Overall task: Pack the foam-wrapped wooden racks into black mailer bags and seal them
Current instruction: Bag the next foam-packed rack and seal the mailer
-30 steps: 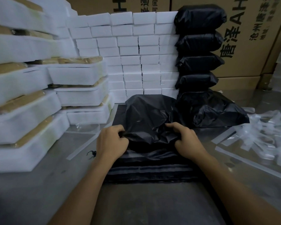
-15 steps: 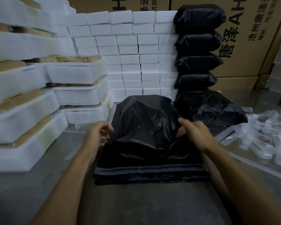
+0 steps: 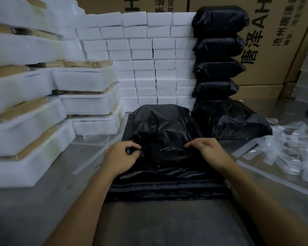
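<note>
Centrally, a filled black mailer bag (image 3: 160, 128) is seen lying on a flat pile of unused mailer bags (image 3: 167, 189), which rests on the grey surface (image 3: 34, 206). The bag's loose near end is gathered by both hands. By the left hand (image 3: 118, 157), a fold of film is pinched between the thumb and curled fingers (image 3: 132, 145). The right hand (image 3: 205, 150) is laid on the film with its fingers (image 3: 191, 144) bent down into it; whether a fold is truly pinched there cannot be told.

To the left of the bag, foam-wrapped wooden racks (image 3: 85, 80) are stacked in leaning piles. Just to its right, sealed black parcels (image 3: 219, 47) are stacked in a column, with one slumped parcel (image 3: 238, 121) at the foot. Beyond that parcel, peeled clear strips (image 3: 292, 148) are scattered.

The film is judged to be thin, slick and limp, so that it would slide and bunch under a loose hold, while the rack inside is likely stiff and moderately light, cushioned by its foam. The bag is best taken at the open end's two corners, so the flap can be drawn flat before the adhesive strip is pressed down.
</note>
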A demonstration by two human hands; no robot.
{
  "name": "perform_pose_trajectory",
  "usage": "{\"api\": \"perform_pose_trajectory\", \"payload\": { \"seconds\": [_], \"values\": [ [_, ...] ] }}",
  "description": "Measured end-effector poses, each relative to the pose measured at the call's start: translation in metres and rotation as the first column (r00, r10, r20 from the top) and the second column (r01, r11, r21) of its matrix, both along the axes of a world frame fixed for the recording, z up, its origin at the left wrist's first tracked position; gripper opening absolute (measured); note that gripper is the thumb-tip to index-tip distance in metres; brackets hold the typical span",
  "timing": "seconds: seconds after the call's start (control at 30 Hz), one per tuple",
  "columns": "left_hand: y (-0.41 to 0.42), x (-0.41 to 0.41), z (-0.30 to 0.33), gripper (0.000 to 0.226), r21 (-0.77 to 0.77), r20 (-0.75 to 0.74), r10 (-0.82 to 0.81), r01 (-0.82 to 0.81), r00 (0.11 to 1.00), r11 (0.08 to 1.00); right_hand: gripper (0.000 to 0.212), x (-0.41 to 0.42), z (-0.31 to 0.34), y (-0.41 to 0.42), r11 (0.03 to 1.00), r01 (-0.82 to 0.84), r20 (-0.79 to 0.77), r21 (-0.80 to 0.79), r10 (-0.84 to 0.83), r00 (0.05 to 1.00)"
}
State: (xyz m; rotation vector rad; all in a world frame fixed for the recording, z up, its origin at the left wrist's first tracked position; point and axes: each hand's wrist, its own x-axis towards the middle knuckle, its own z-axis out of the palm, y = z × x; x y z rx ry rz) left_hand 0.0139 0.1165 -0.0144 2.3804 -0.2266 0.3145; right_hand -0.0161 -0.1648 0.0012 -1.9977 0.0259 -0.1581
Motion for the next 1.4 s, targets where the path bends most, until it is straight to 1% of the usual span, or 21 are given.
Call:
{"api": "perform_pose_trajectory", "payload": {
  "seconds": [0.03, 0.07, 0.13, 0.2, 0.27, 0.33, 0.43, 0.47, 0.53, 0.57, 0.63, 0.7, 0.73, 0.8, 0.9, 0.97, 1.07, 1.17, 1.27, 1.33, 1.4],
  "values": [
    [0.001, 0.000, 0.003, 0.030, -0.076, -0.045, 0.010, -0.013, 0.999, 0.997, 0.031, -0.001, 0.002, -0.003, 0.988, -0.008, -0.042, 0.157, 0.015, 0.999],
    [0.003, 0.000, 0.007, 0.042, -0.163, -0.096, 0.015, -0.031, 0.995, 0.986, 0.039, -0.002, 0.003, -0.009, 0.972, -0.041, -0.059, 0.233, 0.056, 0.997],
    [0.009, -0.004, 0.016, 0.060, -0.310, -0.187, -0.030, -0.030, 0.982, 0.950, 0.055, -0.003, 0.004, -0.017, 0.957, -0.131, -0.061, 0.259, 0.151, 0.987],
    [0.019, -0.009, 0.021, 0.068, -0.406, -0.233, -0.156, 0.049, 0.960, 0.912, 0.065, -0.003, 0.005, -0.024, 0.934, -0.191, -0.065, 0.303, 0.221, 0.973],
    [0.028, -0.015, 0.023, 0.067, -0.496, -0.228, -0.292, 0.147, 0.929, 0.856, 0.062, -0.004, 0.005, -0.029, 0.928, -0.251, -0.026, 0.274, 0.268, 0.963],
    [0.033, -0.016, 0.022, 0.053, -0.538, -0.139, -0.352, 0.227, 0.926, 0.812, 0.044, -0.005, 0.009, -0.028, 0.946, -0.286, 0.054, 0.150, 0.281, 0.958],
    [0.030, -0.012, 0.020, 0.035, -0.482, -0.030, -0.340, 0.284, 0.940, 0.829, 0.023, 0.000, 0.012, -0.014, 0.969, -0.236, 0.095, 0.072, 0.228, 0.969],
    [0.027, -0.009, 0.018, 0.033, -0.412, -0.008, -0.296, 0.266, 0.955, 0.871, 0.021, 0.001, 0.011, -0.009, 0.977, -0.196, 0.079, 0.086, 0.189, 0.979],
    [0.021, -0.005, 0.014, 0.032, -0.127, 0.094, -0.201, 0.212, 0.975, 0.969, 0.022, -0.001, 0.007, -0.003, 0.986, -0.162, 0.077, 0.047, 0.158, 0.984],
    [0.017, -0.005, 0.013, 0.028, -0.009, 0.144, -0.188, 0.192, 0.971, 0.981, 0.021, -0.004, 0.004, -0.003, 0.985, -0.170, 0.141, -0.027, 0.172, 0.975],
    [0.013, -0.007, 0.012, 0.030, 0.097, 0.256, -0.216, 0.197, 0.942, 0.975, 0.027, -0.008, -0.002, -0.007, 0.948, -0.182, 0.310, -0.262, 0.261, 0.914],
    [0.008, -0.008, 0.011, 0.036, 0.160, 0.334, -0.169, 0.121, 0.927, 0.980, 0.036, -0.007, -0.007, -0.001, 0.876, -0.017, 0.441, -0.481, 0.259, 0.859],
    [0.003, -0.010, 0.014, 0.030, 0.221, 0.376, -0.134, 0.052, 0.917, 0.974, 0.035, -0.007, -0.008, 0.003, 0.825, 0.089, 0.490, -0.557, 0.241, 0.838],
    [-0.003, -0.013, 0.015, 0.017, 0.324, 0.451, -0.131, -0.025, 0.883, 0.946, 0.031, -0.009, -0.004, 0.012, 0.761, 0.207, 0.566, -0.615, 0.243, 0.788],
    [-0.003, -0.015, 0.015, 0.027, 0.384, 0.355, -0.177, 0.030, 0.918, 0.923, 0.037, -0.010, -0.007, 0.016, 0.750, 0.157, 0.578, -0.642, 0.340, 0.742],
    [-0.001, -0.016, 0.015, 0.024, 0.375, 0.289, -0.176, 0.058, 0.941, 0.925, 0.038, -0.010, -0.010, 0.015, 0.762, 0.110, 0.550, -0.638, 0.351, 0.758],
    [-0.002, -0.023, 0.013, 0.020, 0.351, 0.308, -0.173, 0.057, 0.936, 0.935, 0.034, -0.009, -0.011, 0.013, 0.792, 0.069, 0.523, -0.607, 0.333, 0.785],
    [-0.003, -0.031, 0.011, 0.013, 0.300, 0.324, -0.233, 0.134, 0.917, 0.944, 0.021, -0.013, -0.012, 0.011, 0.830, 0.012, 0.495, -0.558, 0.322, 0.807],
    [-0.006, -0.037, 0.011, 0.017, 0.300, 0.365, -0.271, 0.163, 0.891, 0.940, 0.008, -0.012, -0.014, 0.010, 0.875, -0.007, 0.465, -0.484, 0.264, 0.845],
    [-0.009, -0.037, 0.010, 0.019, 0.288, 0.368, -0.299, 0.198, 0.881, 0.937, 0.014, -0.010, -0.017, 0.009, 0.896, -0.004, 0.409, -0.443, 0.206, 0.889],
    [-0.010, -0.034, 0.005, 0.035, 0.278, 0.326, -0.311, 0.223, 0.893, 0.934, 0.030, -0.006, -0.015, 0.008, 0.926, 0.003, 0.333, -0.377, 0.132, 0.933]
  ]
}}
